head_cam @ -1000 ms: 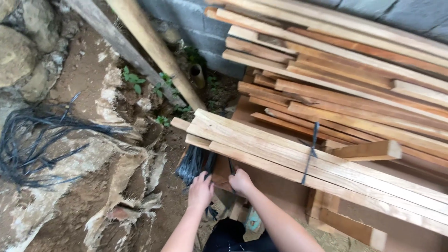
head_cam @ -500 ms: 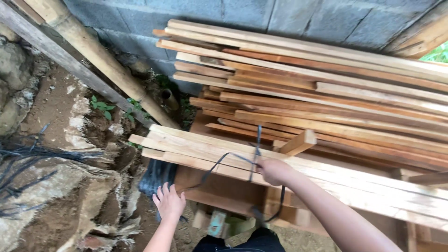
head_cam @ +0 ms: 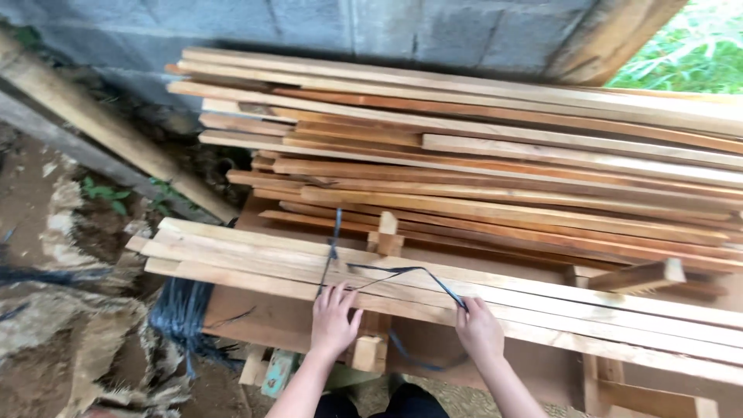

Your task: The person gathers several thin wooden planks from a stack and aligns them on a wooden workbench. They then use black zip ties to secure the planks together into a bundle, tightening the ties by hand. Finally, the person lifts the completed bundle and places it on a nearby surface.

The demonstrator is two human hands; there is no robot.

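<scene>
Roughly level with both hands:
Strap: thin black plastic strap (head_cam: 387,271), limp, light, looped over flat bundle of pale wooden slats (head_cam: 542,306)
Left hand (head_cam: 334,319): fingers spread, pressing strap onto slats
Right hand (head_cam: 480,331): pinching strap end
Slats: stiff, heavy; grip strap ends

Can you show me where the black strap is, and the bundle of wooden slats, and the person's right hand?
black strap (head_cam: 402,270), head view, on its loop lying over the slats.
bundle of wooden slats (head_cam: 255,259), head view, on a bare top slat.
right hand (head_cam: 480,331), head view, on its back.
</scene>
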